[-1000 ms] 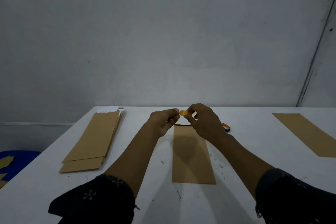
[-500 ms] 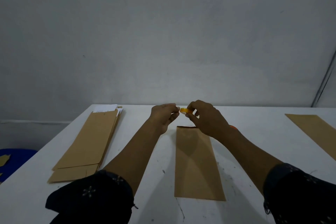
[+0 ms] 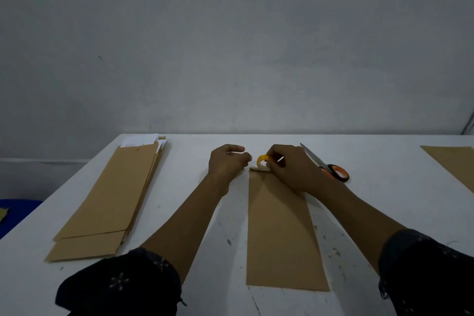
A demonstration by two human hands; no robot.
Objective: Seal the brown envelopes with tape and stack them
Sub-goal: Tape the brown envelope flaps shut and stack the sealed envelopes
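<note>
A long brown envelope lies lengthwise on the white table in front of me. My right hand grips a small yellow tape roll just above the envelope's far end. My left hand hovers to the left of the roll with fingers curled, pinching what looks like the clear tape end; the tape itself is hard to see. A pale strip shows at the envelope's far edge, under the roll.
A stack of brown envelopes with white paper sticking out lies at the left. Orange-handled scissors lie behind my right hand. Another brown envelope sits at the far right. A blue object is below the table's left edge.
Both hands have come down from above the envelope to its far end, and moved slightly apart. The view shifted, and the scissors now show fully.
</note>
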